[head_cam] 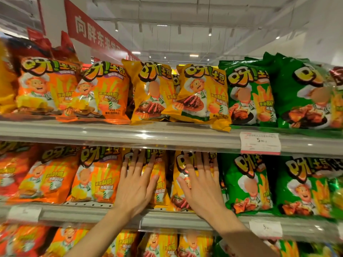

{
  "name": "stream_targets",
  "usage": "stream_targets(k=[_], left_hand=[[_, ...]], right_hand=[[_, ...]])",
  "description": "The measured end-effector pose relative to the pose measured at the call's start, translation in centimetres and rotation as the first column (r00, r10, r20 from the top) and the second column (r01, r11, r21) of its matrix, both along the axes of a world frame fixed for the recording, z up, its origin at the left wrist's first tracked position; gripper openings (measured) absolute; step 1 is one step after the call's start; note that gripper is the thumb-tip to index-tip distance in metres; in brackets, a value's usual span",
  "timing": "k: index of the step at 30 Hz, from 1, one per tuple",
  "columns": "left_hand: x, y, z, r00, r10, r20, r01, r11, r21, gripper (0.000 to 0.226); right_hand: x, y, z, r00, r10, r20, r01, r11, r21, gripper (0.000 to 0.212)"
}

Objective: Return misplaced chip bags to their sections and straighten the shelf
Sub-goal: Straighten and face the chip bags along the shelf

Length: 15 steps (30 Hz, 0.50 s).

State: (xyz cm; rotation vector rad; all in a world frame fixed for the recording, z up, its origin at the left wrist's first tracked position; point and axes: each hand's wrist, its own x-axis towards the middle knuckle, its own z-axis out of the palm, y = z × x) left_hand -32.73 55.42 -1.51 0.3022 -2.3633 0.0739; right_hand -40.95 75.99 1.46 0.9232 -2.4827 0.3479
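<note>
We are in the straightening step, working the middle shelf (118,213). Our left hand (136,184) lies flat, fingers straight and spread, against the front of a yellow chip bag (159,182) at about 6 o'clock in the view. Our right hand (202,184) lies the same way on the neighbouring yellow bag (179,197) just to the 3 o'clock side. Neither hand grips anything; the fingertips reach up under the edge of the upper shelf (167,136). Orange bags (96,179) stand toward 9 o'clock, green bags (246,184) toward 3 o'clock, so these 2 yellow bags seem to sit in their own section. On the upper shelf, at 12 o'clock, 1 yellow bag (204,97) leans tilted, its lower corner over the front lip. We judge the next move calls for an even push to square both bags, then attention to that leaning one.
</note>
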Motion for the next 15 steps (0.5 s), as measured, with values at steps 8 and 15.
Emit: stream_targets(k=[8,15], left_hand=[[-0.8,6.2,2.1,0.925,-0.26,-0.279,0.326,0.918,0.225,0.039],[-4.6,16.6,3.2,0.849,-0.504,-0.16,0.522,0.75,0.405,0.051]], right_hand=[[-1.5,7.4,1.8,0.989,0.016,-0.147,-0.064,0.943,-0.327,0.047],[-5.4,16.8,3.7,0.978,-0.092,0.186,0.148,0.936,-0.319,0.059]])
